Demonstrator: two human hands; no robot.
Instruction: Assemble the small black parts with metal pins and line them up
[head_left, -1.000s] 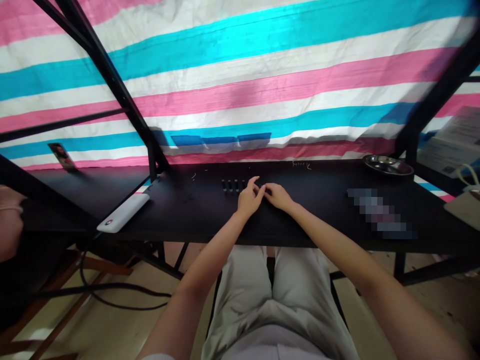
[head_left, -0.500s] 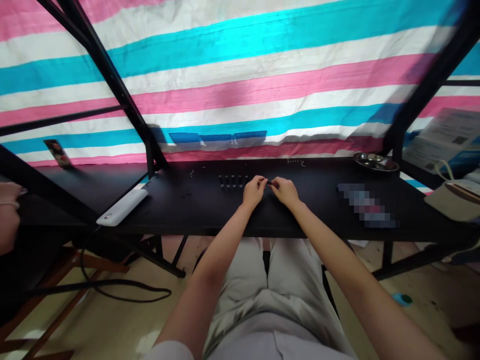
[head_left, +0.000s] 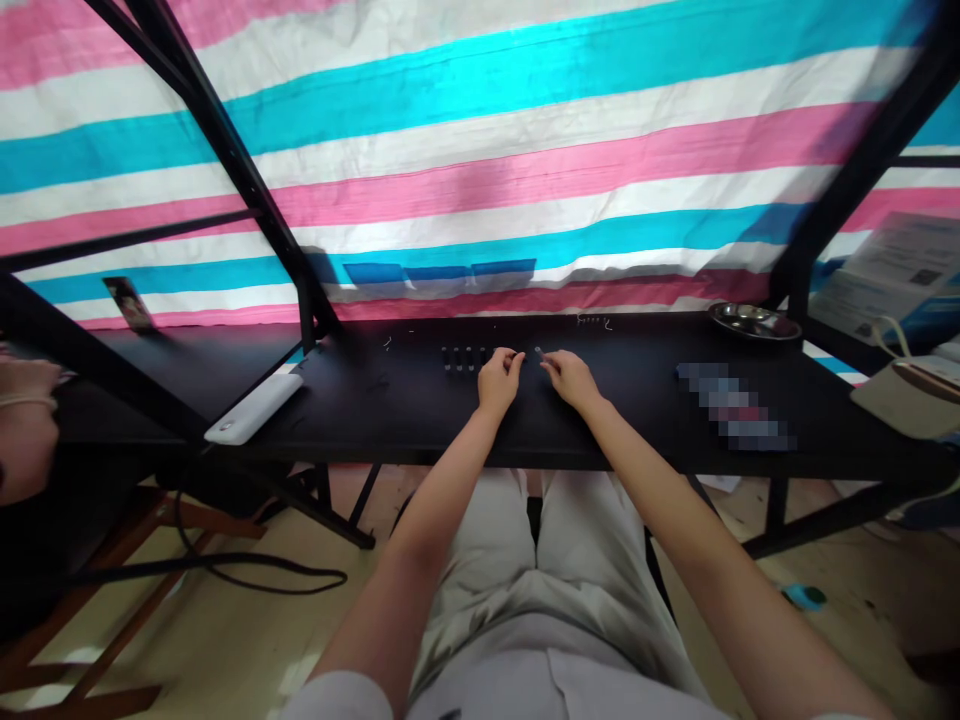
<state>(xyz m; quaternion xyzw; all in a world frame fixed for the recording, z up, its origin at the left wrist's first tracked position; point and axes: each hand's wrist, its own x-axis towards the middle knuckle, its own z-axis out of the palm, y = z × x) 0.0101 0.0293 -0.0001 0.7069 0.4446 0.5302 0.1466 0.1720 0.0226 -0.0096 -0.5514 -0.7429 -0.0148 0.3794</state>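
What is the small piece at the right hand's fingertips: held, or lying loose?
Held: the small piece pokes out from the pinch of the right hand.

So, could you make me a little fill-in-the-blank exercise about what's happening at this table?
1. The right hand pinches a small piece by a table coloured ____.
2. The row of small dark pieces lies nearer the left hand than the ____ hand.
3. The white oblong case lies toward the table's ____ end.
4. The striped sheet behind is pink, blue and ____.

Missing words: black; right; left; white.
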